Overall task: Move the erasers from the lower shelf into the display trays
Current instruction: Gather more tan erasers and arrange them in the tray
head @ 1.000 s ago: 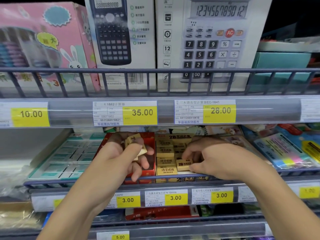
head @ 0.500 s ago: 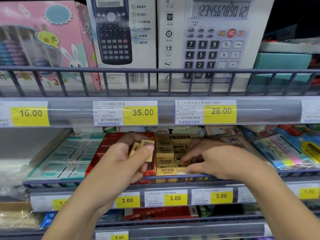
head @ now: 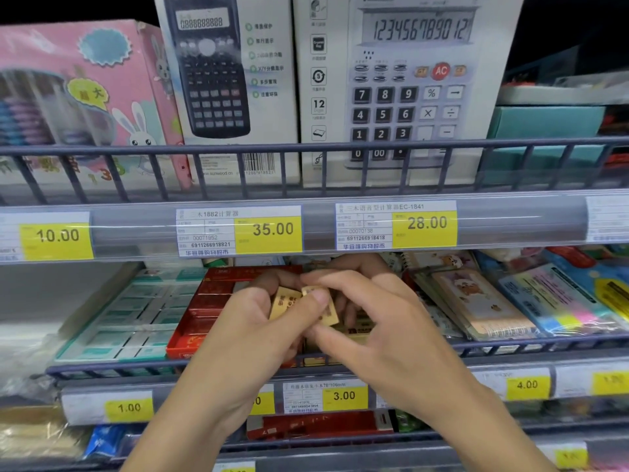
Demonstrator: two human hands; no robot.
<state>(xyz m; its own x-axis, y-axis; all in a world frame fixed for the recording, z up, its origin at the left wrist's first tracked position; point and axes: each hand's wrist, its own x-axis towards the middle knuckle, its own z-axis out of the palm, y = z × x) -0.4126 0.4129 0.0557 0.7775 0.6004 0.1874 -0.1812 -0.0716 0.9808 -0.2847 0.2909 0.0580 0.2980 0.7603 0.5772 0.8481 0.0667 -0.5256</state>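
I have both hands together in front of the middle shelf, just above the yellow tray (head: 354, 330) that already carries erasers. My left hand (head: 252, 332) curls around a small bundle of yellow erasers (head: 284, 303) and keeps them upright in the palm, so it works as a store while the other hand places them. My right hand (head: 371, 321) pinches one eraser (head: 328, 310) between thumb and fingers (head: 318, 294), at the top of the bundle; I judge it is taking this one off to put it down in the tray. The hands hide most of the tray, so I cannot tell how full it is. Just left of it lies the red box (head: 204, 311), and further left the green tray (head: 129, 321) with white erasers. The wire rail (head: 102, 369) along the near edge of the shelf stops the trays from sliding off, so I must reach over it.
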